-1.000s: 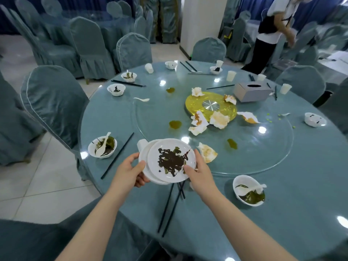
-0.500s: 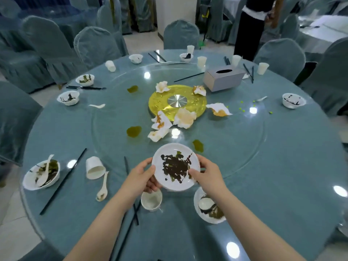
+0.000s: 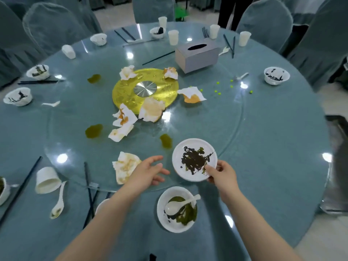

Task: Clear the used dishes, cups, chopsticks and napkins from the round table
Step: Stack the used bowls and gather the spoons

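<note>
At about eight o'clock on the round table (image 3: 273, 166), a tipped cup (image 3: 47, 180) is lying beside a spoon (image 3: 58, 203) and dark chopsticks (image 3: 89, 193). A stained napkin (image 3: 125, 166) is sitting at seven o'clock, partly under the left hand (image 3: 148, 171), which is hovering with fingers spread wide, holding nothing. At six o'clock the right hand (image 3: 223, 176) is pinching the rim of a soiled plate (image 3: 194, 160), just beyond a bowl (image 3: 177, 209) holding a spoon.

Your left forearm (image 3: 105, 221) hides most of a white dish (image 3: 101, 205) at the lower left, and the frame's left edge crops another bowl (image 3: 2, 191).
</note>
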{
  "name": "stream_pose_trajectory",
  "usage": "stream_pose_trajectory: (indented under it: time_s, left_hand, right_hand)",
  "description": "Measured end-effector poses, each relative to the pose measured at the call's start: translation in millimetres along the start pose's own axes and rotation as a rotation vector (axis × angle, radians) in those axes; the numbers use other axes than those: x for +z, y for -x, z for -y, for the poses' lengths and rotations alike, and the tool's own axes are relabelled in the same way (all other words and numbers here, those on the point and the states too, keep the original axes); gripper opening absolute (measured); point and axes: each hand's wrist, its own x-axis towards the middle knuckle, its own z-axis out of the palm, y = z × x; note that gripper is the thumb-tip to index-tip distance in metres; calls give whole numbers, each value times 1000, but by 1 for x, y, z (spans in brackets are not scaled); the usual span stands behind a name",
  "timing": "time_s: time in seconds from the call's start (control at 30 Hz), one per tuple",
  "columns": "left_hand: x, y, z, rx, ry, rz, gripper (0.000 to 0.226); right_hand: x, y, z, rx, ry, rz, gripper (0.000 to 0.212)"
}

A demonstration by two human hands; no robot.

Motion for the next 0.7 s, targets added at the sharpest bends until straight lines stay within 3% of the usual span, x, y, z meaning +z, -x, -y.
stream_pose_trajectory:
  time_s: [0.2, 0.43, 0.57, 0.7]
  left_hand:
    - [3, -8, 6, -42, -13, -54, 19]
    - [-4, 2, 18, -59, -22, -83, 19]
    - [-16, 9, 18, -44, 7, -107, 20]
    - [-22, 16, 21, -36, 23, -113, 20]
  right_hand:
    - [-14, -17, -8, 85, -232, -156, 20]
    - [-9, -28, -4, 27, -449, -110, 44]
    - [-6, -28, -8, -26, -348, -69, 45]
    - [-11, -12, -13, -55, -29, -140, 37]
